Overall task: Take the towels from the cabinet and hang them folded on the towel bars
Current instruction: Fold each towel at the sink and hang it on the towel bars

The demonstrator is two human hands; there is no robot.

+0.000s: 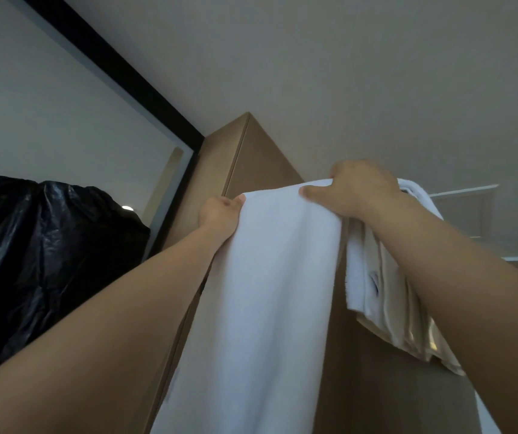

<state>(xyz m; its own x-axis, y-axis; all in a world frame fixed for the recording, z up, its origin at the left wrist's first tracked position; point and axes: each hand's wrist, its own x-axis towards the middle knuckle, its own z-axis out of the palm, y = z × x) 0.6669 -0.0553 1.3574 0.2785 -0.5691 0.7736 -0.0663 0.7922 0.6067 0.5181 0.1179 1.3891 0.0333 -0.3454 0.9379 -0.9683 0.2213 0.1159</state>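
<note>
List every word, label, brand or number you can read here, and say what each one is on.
None: no text can be read in this view.
White towel: plain, no label showing.
Second towel: one small dark mark, too blurred to read.
Wooden cabinet and black plastic bag: no writing.

Black-framed mirror (48, 114) slanting across upper left. Glossy black plastic bag (48, 245) bulging at lower left, catching faint highlights. White-trimmed ceiling hatch (464, 211) showing at right.
</note>
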